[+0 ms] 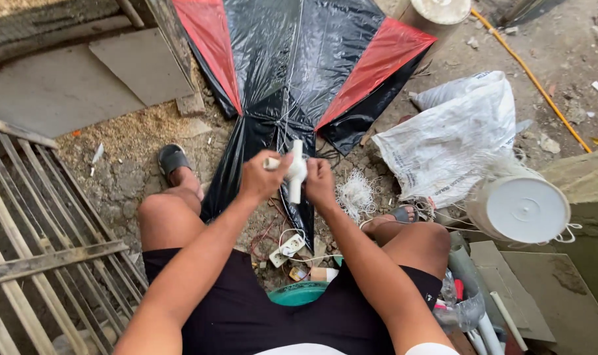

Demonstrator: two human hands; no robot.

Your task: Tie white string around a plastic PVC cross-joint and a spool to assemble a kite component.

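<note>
Both hands raised between the knees, closed on a small white cross-shaped piece (295, 171), smooth and hard-looking like plastic: left hand (263, 176) wrapped around its stubby left end, right hand (320, 182) pinching the right side, fingers curled tight, long bar upright between the two. Directly behind, touching the ground, a large kite (299, 66) of glossy, crinkled black plastic sheet with two red triangular panels, thin pale strings running down its middle toward the narrow tail under the hands. Just right of the right hand, a frizzy tangle of white thread (356, 193) on cracked dirt. Lower, between the legs, a white wall-socket block (287, 247) with red and white wires, and the curved rim of a green basin (297, 293). Further right, a woven white sack (453, 135), rumpled, and a round white spool (519, 209) wound with fine line. Dark sandals on both feet. At far left, weathered grey wooden slats (29, 230); at upper right, a yellow hose (532, 79) across dusty concrete.
</note>
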